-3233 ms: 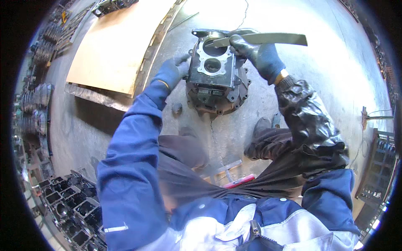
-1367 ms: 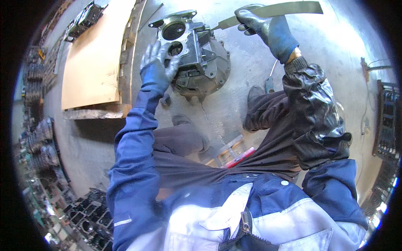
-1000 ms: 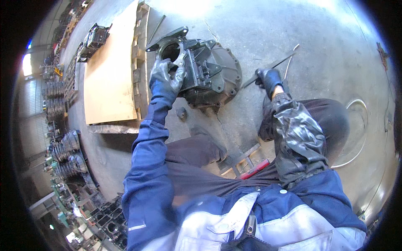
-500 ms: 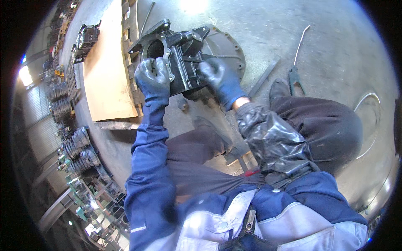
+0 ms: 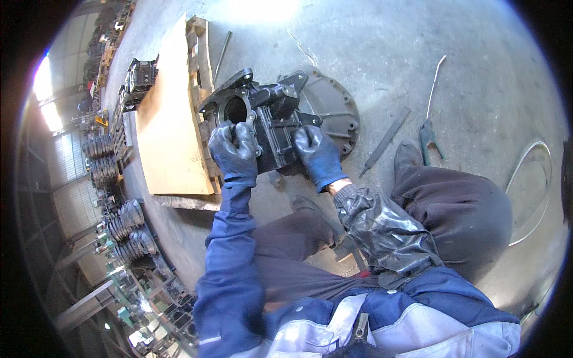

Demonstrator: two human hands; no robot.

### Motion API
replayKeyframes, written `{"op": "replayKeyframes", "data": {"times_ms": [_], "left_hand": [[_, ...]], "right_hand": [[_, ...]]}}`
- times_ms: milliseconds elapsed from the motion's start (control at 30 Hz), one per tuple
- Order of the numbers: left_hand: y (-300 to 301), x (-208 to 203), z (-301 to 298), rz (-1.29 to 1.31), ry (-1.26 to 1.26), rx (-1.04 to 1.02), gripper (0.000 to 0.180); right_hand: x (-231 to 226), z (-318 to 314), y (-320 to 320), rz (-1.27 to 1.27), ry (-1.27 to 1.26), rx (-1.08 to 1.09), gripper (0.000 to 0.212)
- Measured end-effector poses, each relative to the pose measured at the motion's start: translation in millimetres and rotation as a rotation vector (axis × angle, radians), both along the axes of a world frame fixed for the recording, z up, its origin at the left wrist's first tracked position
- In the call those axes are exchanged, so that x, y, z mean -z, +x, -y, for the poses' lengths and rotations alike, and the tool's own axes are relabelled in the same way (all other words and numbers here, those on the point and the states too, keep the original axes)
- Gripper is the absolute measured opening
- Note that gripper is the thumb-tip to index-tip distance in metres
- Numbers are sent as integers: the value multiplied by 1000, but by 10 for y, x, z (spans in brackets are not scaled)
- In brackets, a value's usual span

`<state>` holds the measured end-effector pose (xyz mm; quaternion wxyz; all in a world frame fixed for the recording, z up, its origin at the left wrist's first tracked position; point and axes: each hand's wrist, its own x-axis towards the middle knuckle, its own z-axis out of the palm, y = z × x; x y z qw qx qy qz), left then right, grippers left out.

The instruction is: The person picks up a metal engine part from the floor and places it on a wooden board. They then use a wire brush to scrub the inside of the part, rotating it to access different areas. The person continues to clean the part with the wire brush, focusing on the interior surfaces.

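A black metal housing (image 5: 277,137) with ribs, lugs and a round bore stands on the floor in front of me. Behind it on the right shows a round grey flange (image 5: 331,113) with holes along its rim. My left hand (image 5: 234,156), in a dark blue-black glove, is closed on the housing's near left edge, just below the bore. On the right side of the ribs my right hand (image 5: 317,156), gloved the same way, has its fingers curled in against the housing. Its fingertips are partly hidden, and any small part between them does not show.
A wooden pallet topped with a cardboard sheet (image 5: 170,119) lies to the left, another black casting (image 5: 140,80) beyond it. A flat dark bar (image 5: 385,141), an air blow gun (image 5: 427,140) and a pale hose (image 5: 528,185) lie right. A thin rod (image 5: 222,53) lies behind the pallet.
The whole scene sits lower and slightly further right in the picture as my head has shifted. My right hand, blurred before, is now sharp against the housing's side; the left keeps its place.
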<state>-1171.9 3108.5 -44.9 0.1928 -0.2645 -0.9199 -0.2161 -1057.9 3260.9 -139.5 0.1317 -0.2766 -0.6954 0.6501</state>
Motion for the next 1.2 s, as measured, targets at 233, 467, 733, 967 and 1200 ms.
{"op": "replayKeyframes", "data": {"times_ms": [233,467,733,967,1200], "left_hand": [[2,-18,-18,-21,0,8,24],[-57,45,48,6,26,14,23],[-97,45,72,-53,-30,37,18],[-55,8,20,-21,34,52,23],[-51,21,30,-57,0,44,26]], "right_hand": [[-70,-185,-54,167,-81,-182,34],[-48,-127,97,36,-340,-112,36],[-69,-31,225,-19,-201,-50,27],[54,-157,195,90,-594,-19,30],[372,-541,-212,208,292,-54,37]]}}
